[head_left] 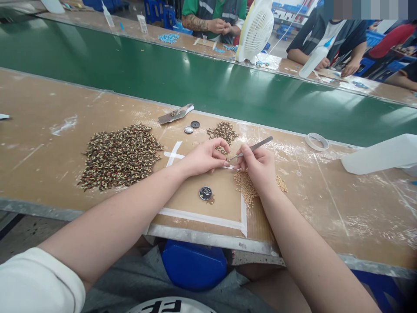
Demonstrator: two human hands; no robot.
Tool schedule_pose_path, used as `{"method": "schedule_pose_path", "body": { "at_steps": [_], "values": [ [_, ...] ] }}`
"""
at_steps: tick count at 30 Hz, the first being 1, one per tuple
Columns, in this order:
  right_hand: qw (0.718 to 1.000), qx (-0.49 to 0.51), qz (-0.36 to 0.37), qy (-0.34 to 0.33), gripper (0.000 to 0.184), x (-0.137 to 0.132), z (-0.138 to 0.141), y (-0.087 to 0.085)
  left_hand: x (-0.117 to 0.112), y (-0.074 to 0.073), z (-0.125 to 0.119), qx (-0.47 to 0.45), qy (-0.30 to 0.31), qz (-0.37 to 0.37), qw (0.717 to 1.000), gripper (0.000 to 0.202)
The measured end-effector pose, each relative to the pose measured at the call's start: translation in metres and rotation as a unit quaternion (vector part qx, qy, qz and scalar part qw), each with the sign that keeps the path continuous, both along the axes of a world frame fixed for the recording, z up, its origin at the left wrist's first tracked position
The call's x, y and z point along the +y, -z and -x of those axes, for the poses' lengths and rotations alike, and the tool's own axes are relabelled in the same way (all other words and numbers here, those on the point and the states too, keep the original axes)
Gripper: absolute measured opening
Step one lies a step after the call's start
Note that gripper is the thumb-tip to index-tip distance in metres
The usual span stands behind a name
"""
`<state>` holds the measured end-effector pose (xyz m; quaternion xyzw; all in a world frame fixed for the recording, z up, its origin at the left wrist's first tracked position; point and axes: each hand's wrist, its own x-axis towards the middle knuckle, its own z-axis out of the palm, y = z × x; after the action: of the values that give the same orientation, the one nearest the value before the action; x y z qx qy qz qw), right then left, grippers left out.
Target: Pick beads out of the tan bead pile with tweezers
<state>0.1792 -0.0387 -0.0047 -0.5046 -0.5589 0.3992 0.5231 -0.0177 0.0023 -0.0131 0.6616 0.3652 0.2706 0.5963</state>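
Note:
My right hand is closed around metal tweezers, whose tip points left to my other hand's fingertips. My left hand pinches a small dark-and-cream piece, mostly hidden by thumb and finger. Just beyond my hands is a small heap of similar curved pieces. Beneath and beside my right hand lie small round tan beads. A round metal lid with a little glue-like liquid sits on the table nearer to me. To the left spreads a large pile of dark-and-cream curved pieces.
White tape marks the brown work table. Two small round caps and a bent metal scrap lie toward the green belt. Right are a tape roll and a white bottle. Across, people work near a fan.

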Motion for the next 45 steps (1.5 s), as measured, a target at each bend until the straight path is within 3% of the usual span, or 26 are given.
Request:
{"method": "schedule_pose_path", "body": {
  "at_steps": [10,24,28,35,39,45],
  "values": [
    [0.999,0.039,0.017,0.013,0.039,0.002,0.002,0.004,-0.005,0.001,-0.005,0.006,-0.053,-0.009,0.999,0.031],
    [0.999,0.039,0.018,0.013,0.036,0.000,0.003,0.002,-0.008,-0.004,-0.004,0.033,-0.056,-0.037,0.997,0.025],
    [0.999,0.024,0.010,0.028,0.035,0.002,-0.006,-0.001,-0.008,-0.009,-0.001,0.065,-0.045,-0.082,0.994,0.020],
    [0.995,0.056,0.005,0.082,0.028,0.018,-0.030,0.002,-0.002,-0.007,0.006,0.146,-0.091,-0.201,0.964,0.013],
    [0.994,-0.044,-0.027,0.100,0.032,0.021,-0.038,0.000,-0.004,-0.010,0.008,0.178,-0.094,-0.227,0.953,0.011],
    [0.956,-0.257,-0.038,0.138,0.039,0.017,-0.051,-0.010,-0.005,-0.013,0.010,0.225,-0.095,-0.242,0.939,0.015]
  ]
}}
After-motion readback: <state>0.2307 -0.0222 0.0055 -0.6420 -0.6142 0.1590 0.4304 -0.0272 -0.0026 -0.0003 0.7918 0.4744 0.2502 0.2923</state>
